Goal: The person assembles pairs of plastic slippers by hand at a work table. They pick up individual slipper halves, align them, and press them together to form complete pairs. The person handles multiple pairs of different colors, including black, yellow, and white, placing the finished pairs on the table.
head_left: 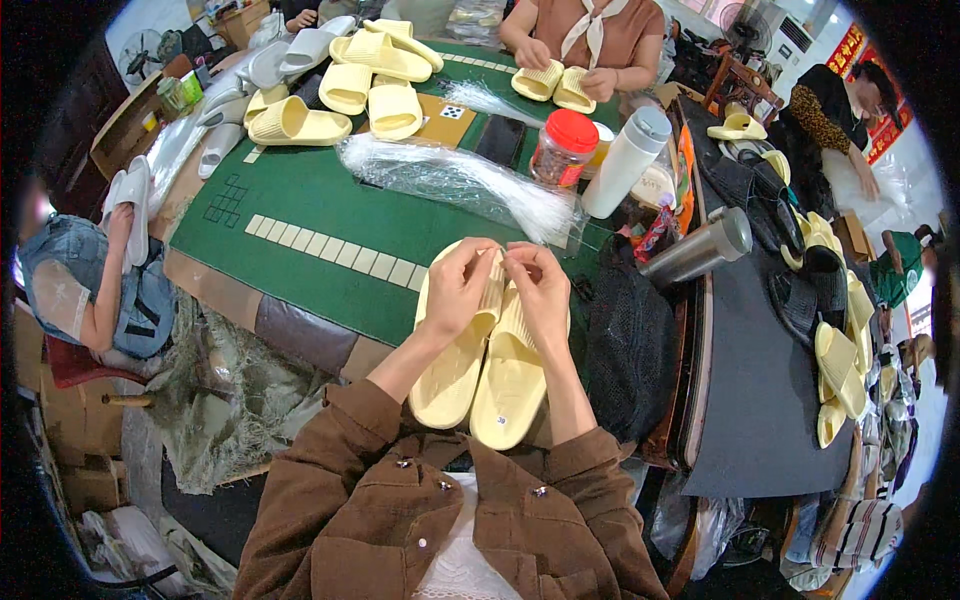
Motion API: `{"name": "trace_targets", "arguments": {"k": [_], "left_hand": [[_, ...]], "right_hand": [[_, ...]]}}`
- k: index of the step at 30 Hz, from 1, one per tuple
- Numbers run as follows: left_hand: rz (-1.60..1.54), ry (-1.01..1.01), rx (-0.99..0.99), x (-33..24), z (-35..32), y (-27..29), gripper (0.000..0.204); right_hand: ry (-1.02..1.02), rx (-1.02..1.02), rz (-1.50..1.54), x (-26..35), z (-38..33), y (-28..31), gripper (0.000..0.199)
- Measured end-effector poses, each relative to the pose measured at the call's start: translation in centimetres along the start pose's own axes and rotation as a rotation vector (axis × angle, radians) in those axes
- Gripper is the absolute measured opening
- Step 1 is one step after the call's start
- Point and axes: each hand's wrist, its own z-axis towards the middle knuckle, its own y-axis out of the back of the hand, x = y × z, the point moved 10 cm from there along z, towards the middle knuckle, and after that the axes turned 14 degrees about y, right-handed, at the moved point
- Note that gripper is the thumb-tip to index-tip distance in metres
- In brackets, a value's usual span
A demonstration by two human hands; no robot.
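Observation:
A pair of pale yellow slide sandals [480, 375] lies side by side in front of me at the near edge of the green table [310, 215]. My left hand [458, 285] grips the strap of the left sandal. My right hand [540, 290] pinches a thin clear plastic tie at the straps. Both hands meet over the straps, fingers closed. A bundle of clear plastic ties [450, 180] lies on the table just beyond my hands.
More yellow sandals [350, 85] and white ones [250, 75] pile at the table's far left. A red-lidded jar [563, 148], white bottle [628, 160] and steel flask [697, 248] stand right. A person opposite holds a pair of sandals [555, 85]. Others sit left and right.

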Motion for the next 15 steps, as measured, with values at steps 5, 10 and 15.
{"name": "trace_targets", "arguments": {"k": [5,10,15], "left_hand": [[-0.09,0.062,0.01,0.8,0.2,-0.1,0.013],[-0.093,-0.045,0.037,-0.1,-0.1,-0.4,0.013],[-0.051,-0.04,0.024,-0.1,-0.1,-0.3,0.012]], "right_hand": [[0.038,0.035,-0.093,0.8,0.0,-0.2,0.007],[-0.013,0.03,-0.064,-0.1,-0.1,-0.2,0.007],[0.042,0.048,-0.101,0.7,0.0,-0.4,0.008]]}}
